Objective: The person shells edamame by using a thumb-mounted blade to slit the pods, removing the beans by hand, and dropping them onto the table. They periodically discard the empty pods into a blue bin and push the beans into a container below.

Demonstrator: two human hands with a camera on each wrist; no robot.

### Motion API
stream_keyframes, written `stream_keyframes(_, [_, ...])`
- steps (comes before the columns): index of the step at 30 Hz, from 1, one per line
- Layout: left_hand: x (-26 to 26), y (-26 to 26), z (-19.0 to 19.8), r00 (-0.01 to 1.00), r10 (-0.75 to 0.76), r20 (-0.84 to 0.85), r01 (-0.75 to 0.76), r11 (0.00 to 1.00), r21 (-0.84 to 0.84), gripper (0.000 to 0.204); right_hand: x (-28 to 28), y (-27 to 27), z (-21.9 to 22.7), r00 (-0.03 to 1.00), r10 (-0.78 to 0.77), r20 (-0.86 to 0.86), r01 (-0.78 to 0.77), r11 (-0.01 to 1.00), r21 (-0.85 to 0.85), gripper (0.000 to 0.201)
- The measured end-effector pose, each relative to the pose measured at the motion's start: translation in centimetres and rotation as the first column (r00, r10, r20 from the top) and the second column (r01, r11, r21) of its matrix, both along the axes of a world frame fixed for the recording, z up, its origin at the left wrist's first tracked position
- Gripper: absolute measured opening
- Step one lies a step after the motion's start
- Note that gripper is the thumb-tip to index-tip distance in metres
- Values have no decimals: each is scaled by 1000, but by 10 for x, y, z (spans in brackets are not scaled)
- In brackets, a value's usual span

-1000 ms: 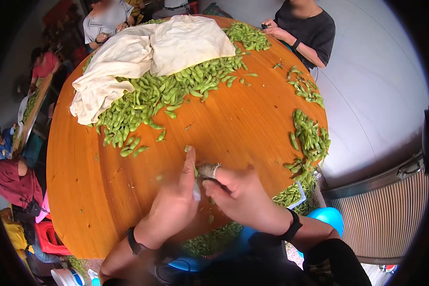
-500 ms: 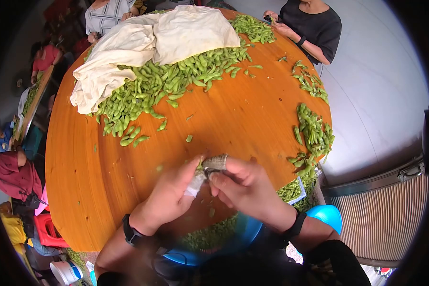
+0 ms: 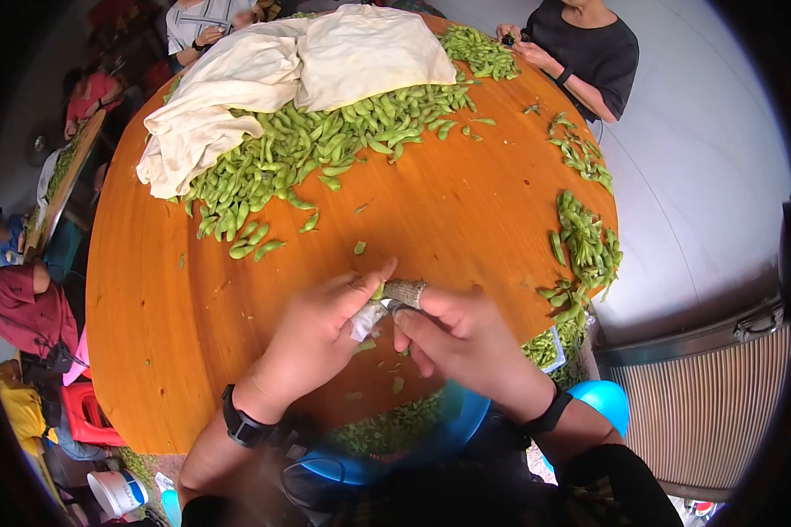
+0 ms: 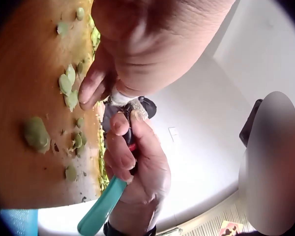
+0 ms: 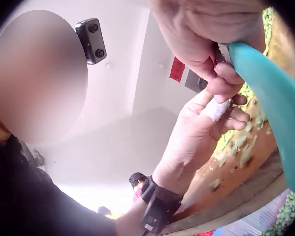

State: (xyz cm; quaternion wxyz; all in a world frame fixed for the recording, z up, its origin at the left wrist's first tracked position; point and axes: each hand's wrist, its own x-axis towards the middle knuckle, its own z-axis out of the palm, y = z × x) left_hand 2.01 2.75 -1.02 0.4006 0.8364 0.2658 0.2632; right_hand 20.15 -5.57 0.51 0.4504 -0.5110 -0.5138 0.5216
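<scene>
In the head view, my left hand [image 3: 303,338] pinches a small green pod [image 3: 378,292] at its fingertips, beside white wrapping [image 3: 366,322] on a finger. Close against it, my right hand [image 3: 470,342], with a woven cover [image 3: 404,292] on one finger, grips a tool. The left wrist view shows the tool's teal handle [image 4: 104,207] sticking out below the curled fingers of my right hand [image 4: 140,157]; its working end is hidden between the hands. Green pieces [image 4: 65,84] lie scattered on the wood under the hands.
Pods [image 3: 272,167] lie heaped under cream cloths [image 3: 373,57] across the round wooden table [image 3: 237,351]. More pods [image 3: 580,241] line its right edge. A blue basin [image 3: 470,422] is below the near edge. People [image 3: 589,53] sit around the far side.
The fingertips have shifted slightly right and up in the head view. My left index finger, extended a second ago, has come back against the covered finger. A green piece, earlier at its tip, lies on the table.
</scene>
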Motion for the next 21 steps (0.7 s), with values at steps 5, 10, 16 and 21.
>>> stream_keyframes(5, [-3, -3, 8, 998, -18, -62, 17, 1000, -21, 56, -2, 1, -9, 999, -44, 5, 44, 999, 26, 11])
stream_keyframes(10, [-4, -2, 8, 991, -21, 135, 88, 854, -512, 50, -3, 2, -8, 995, -75, -67, 78, 996, 47, 11])
stream_keyframes(16, [0, -2, 0, 1000, 17, 7, -16, 978, -208, 49, 3, 0, 7, 989, -17, -144, -7, 987, -160, 11])
stream_keyframes(21, [0, -3, -4, 999, 35, -24, -35, 999, 30, 53, -4, -1, -3, 999, -42, 30, 42, 999, -19, 9])
